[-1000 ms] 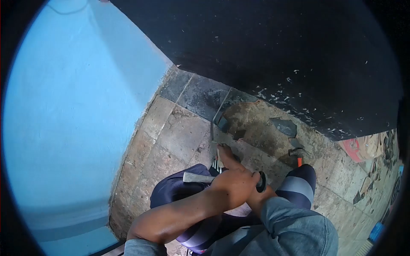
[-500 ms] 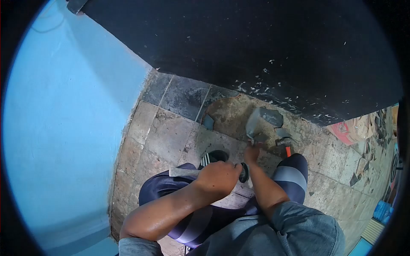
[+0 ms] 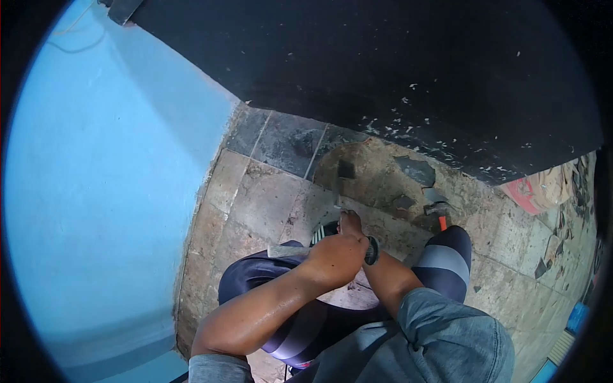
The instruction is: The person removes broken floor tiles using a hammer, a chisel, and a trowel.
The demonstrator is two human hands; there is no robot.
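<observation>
Stone-coloured floor tiles [image 3: 268, 204] met a blue wall [image 3: 115, 191] at nine o'clock and a black wall [image 3: 383, 64] at twelve. Your right hand [image 3: 351, 225] was closed around a thin grey metal chisel [image 3: 336, 191], its long axis pointing toward twelve, tip at the edge of a bare mortar patch [image 3: 377, 172]. Stiff and narrow, it probably wanted a grip low on the shank. Your left hand [image 3: 335, 258] was fisted round a grey-headed hammer [image 3: 287, 250], lying nine-to-three and likely head-heavy. An orange-handled hammer [image 3: 439, 214] lay at two o'clock.
</observation>
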